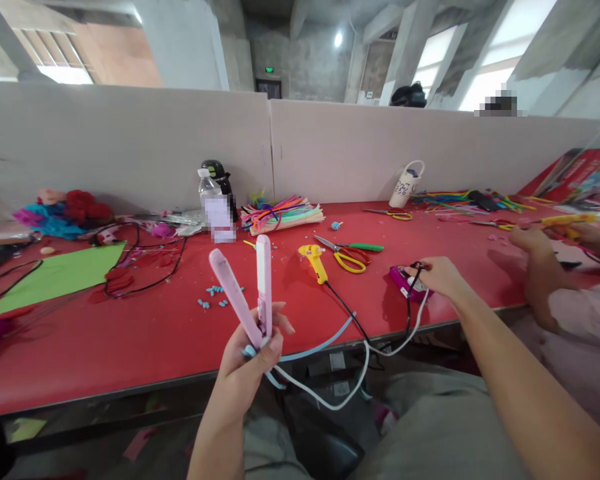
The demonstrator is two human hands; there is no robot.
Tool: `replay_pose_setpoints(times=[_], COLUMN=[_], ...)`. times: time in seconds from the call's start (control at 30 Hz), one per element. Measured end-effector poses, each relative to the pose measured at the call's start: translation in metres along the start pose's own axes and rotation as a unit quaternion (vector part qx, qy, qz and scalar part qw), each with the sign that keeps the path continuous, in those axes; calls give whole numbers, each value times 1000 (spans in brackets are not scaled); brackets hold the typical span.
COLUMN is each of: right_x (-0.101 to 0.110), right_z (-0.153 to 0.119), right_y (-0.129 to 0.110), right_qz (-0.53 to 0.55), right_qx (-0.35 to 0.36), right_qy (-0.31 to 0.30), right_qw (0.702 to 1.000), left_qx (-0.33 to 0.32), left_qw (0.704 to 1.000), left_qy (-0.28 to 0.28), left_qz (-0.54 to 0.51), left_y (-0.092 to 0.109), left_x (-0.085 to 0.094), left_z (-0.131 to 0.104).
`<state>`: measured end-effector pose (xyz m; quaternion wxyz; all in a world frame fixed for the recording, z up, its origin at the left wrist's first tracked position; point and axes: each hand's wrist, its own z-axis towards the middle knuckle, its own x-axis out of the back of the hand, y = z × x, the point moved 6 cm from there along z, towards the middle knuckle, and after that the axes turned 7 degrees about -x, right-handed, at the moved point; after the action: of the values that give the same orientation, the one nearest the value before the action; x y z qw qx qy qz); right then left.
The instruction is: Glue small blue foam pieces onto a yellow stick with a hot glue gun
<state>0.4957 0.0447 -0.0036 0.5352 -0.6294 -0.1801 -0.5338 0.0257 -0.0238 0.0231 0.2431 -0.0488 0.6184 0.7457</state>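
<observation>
My left hand (260, 340) is closed around the hinge end of a small pink hair straightener (236, 297), whose two arms stand apart in a V. Its white cord (333, 405) loops down past the table edge and up to a purple power strip (399, 280). At that strip, my right hand (437, 275) is closed with its fingers at a plug by the black cord; the exact grip is partly hidden. A light blue fuzzy stem (325, 345) runs from beside my left hand across the table's edge. Between my hands lies a yellow glue gun (314, 261) with a black cord.
Scissors (350, 260) and green-handled pliers (365, 247) lie behind the glue gun. Farther back are a bundle of pipe cleaners (285, 217), a bottle (215, 207) and a white tumbler (407, 185). Green paper (60, 277) lies left. A co-worker's hands (535, 243) are at right.
</observation>
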Motion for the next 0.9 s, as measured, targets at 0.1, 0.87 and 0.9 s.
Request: replay_pose_setpoints(times=[0.1,0.87,0.9], right_x=[-4,82,85], right_z=[0,-72,-91], right_y=[4,-62,-90], right_qz=[8,119,158], right_qx=[-2,60,97], right_qy=[-1,254,262], right_qw=[1000,958,947], left_qx=[14,-20,-18], left_qw=[1000,976,975], left_qy=[-10,172,161], left_qz=[4,132,150], left_y=[4,-1,-1], left_x=[-8,-7,-10], left_z=[-2,0,0])
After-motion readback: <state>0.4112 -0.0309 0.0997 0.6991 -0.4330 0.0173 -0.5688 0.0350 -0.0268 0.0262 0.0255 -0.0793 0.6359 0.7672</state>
